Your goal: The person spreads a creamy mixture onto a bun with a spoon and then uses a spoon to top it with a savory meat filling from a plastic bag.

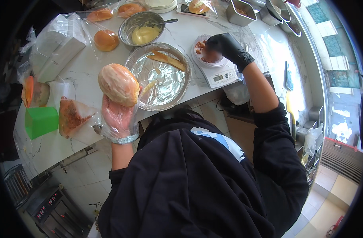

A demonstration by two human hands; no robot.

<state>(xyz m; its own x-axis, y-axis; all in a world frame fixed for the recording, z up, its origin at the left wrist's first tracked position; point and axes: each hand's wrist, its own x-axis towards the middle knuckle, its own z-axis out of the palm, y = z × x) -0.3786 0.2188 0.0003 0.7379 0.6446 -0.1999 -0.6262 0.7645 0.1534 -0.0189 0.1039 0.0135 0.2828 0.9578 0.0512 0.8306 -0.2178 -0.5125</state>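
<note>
Occupying the head view's left centre, an oval bun (117,84) with a smooth, pale coating is held in the plastic-gloved left hand (118,117), the fingers closed about its underside, partly hidden. The black-gloved right hand (225,45) is bent over a fluted white bowl (193,44) of reddish-brown shreds; whether anything is gripped cannot be told. Digits are displayed on the white scale (207,75) beneath. Brown strips are contained in a foil tray (143,81), yellow cream (145,35) in a metal bowl (126,28).
</note>
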